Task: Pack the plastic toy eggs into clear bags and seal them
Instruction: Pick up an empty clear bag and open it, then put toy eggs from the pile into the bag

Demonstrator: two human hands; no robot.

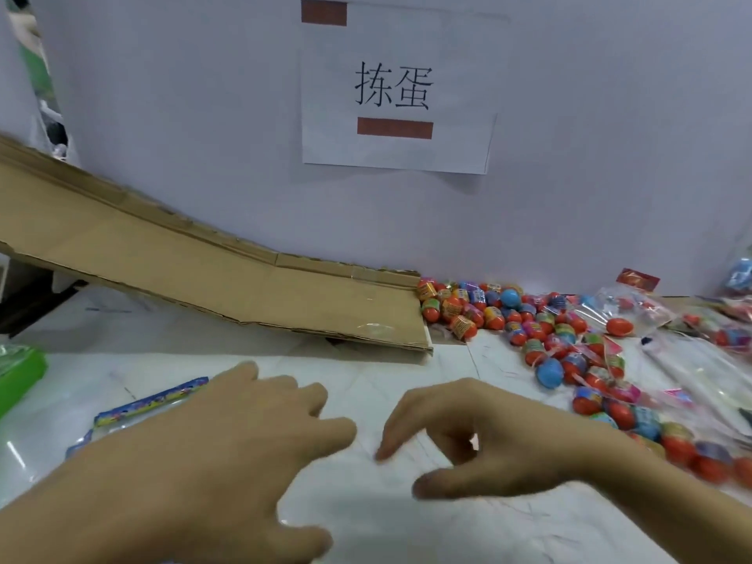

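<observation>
Several plastic toy eggs (557, 343), mostly red with bright wrappers and a few blue, lie heaped on the white table from the ramp's foot down the right side. A clear bag with a colourful header strip (154, 400) lies flat at the lower left, partly under my left hand (211, 453), whose fingers are spread and hold nothing. My right hand (480, 437) hovers over the table beside it, fingers loosely bent downward, nothing in it. More clear bags (635, 307), one with a red egg inside, lie at the right.
A cardboard ramp (203, 278) slopes down from the upper left to the egg pile. A grey wall with a paper sign (394, 91) stands behind. A green object (18, 372) sits at the left edge. White table (366, 380) surface shows between the hands and the ramp.
</observation>
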